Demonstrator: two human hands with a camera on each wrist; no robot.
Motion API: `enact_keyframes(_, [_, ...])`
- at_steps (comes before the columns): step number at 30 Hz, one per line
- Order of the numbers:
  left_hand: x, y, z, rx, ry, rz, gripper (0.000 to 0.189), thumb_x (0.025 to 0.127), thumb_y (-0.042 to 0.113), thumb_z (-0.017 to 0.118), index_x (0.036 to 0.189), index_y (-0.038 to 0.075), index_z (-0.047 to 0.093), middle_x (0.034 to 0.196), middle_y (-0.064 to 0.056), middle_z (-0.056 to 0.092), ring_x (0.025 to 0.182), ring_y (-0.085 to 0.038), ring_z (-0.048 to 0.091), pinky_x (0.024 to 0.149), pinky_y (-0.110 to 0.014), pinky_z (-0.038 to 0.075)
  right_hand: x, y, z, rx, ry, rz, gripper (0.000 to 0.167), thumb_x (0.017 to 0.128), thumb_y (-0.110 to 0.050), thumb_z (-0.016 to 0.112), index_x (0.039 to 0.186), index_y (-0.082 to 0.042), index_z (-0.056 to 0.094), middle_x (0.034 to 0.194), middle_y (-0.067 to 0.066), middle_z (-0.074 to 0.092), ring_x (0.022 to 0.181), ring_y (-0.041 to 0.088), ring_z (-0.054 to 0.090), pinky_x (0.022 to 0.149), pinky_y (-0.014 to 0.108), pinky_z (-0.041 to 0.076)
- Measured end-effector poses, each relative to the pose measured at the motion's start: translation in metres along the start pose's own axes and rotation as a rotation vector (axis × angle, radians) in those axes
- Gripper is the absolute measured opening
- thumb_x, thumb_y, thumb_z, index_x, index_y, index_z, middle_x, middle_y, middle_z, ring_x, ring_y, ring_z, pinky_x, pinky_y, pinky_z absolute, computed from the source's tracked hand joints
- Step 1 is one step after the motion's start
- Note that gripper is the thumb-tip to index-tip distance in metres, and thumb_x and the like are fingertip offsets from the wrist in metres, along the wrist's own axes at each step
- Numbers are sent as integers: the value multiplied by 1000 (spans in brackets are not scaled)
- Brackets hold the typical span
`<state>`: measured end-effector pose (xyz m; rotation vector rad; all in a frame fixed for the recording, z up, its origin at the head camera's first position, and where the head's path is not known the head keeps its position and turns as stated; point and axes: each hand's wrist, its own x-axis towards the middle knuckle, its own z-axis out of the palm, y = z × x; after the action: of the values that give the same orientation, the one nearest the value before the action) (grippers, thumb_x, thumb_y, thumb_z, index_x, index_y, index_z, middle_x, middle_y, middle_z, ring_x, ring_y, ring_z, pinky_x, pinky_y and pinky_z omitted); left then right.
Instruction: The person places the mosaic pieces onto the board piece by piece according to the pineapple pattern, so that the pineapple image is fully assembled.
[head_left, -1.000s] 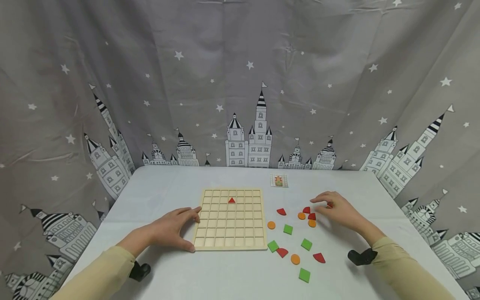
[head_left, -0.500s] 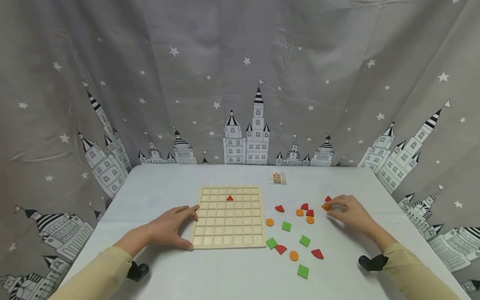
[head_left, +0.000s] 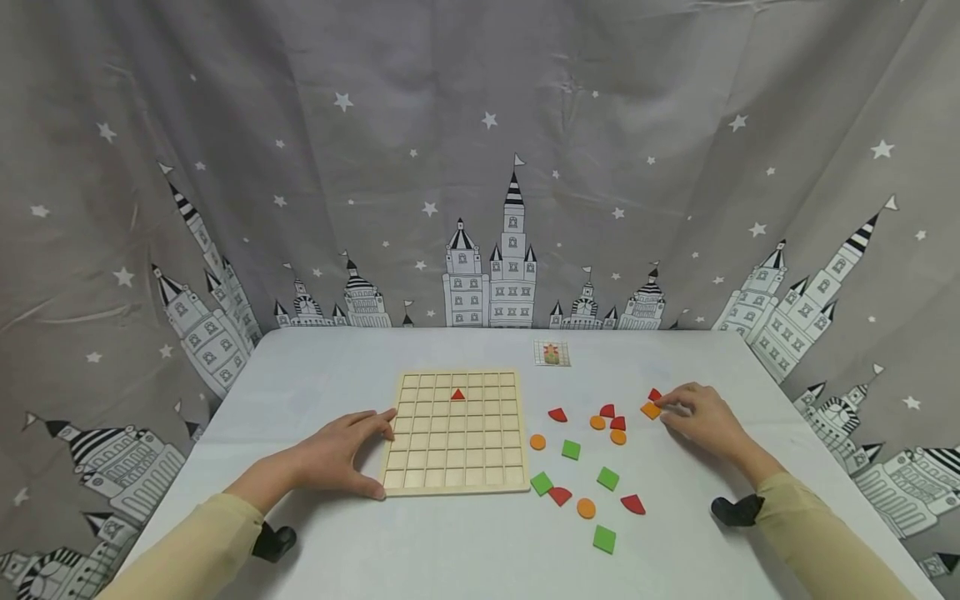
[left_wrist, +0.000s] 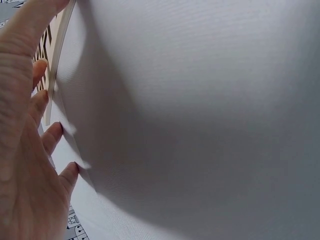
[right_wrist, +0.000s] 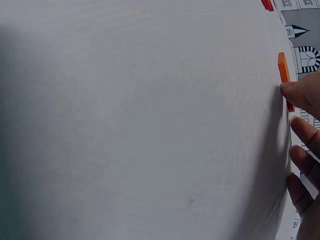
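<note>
A pale wooden grid board (head_left: 455, 492) lies on the white table, with one red triangle (head_left: 458, 395) in a cell near its far edge. My left hand (head_left: 333, 454) rests along the board's left side, fingers spread, thumb by the near corner. In the left wrist view, two fingertips of the left hand (left_wrist: 35, 135) overlap the board's edge (left_wrist: 59, 60). At the right, my right hand (head_left: 701, 419) pinches an orange square piece (head_left: 650, 411) at its edge between thumb and finger. A red piece (head_left: 655, 394) sits just behind it. The right wrist view shows the thumb against the orange piece (right_wrist: 283, 67); the index finger is hidden.
Between board and right hand lie scattered red quarter-circles (head_left: 633, 504), orange discs (head_left: 586, 508) and green squares (head_left: 604, 539), several of each. A small picture card (head_left: 552, 353) lies behind the board. A grey castle-print curtain (head_left: 480, 125) rises behind the table.
The right hand has drawn its fingers together on the orange square, which has come into sight. The left hand stays by the board. The head view has shifted slightly.
</note>
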<state>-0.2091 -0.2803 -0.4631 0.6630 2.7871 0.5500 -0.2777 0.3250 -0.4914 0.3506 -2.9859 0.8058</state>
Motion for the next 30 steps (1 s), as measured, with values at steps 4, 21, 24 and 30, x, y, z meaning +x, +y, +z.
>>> enact_keyframes(4, [0,-1,1,6,-3,-7,77,65,72,84,121,30,54,164,-3,35,146,-42,33,115,-65,30,3,2,2,-9,-3,-12,27,93,-17,71,120,-13,75,125,20,62,118,43,48,97,65,43])
enact_keyframes(21, [1,-6,5,12,2,-2,76,65,73,83,121,31,53,164,-1,34,147,-41,32,115,-66,30,2,3,5,37,-46,47,28,91,-30,77,114,-14,76,132,22,56,126,47,38,103,71,33])
enact_keyframes(24, [0,-6,4,6,3,1,76,65,72,83,121,31,54,164,-2,35,147,-41,33,115,-66,30,1,4,6,35,-45,61,34,91,-34,78,118,-14,76,133,22,56,128,48,37,104,72,29])
enact_keyframes(30, [1,-6,4,1,1,-5,76,65,72,84,121,30,53,165,-2,34,146,-42,33,115,-66,30,-2,2,8,37,-22,69,37,90,-37,78,118,-14,76,132,23,56,128,49,36,102,72,27])
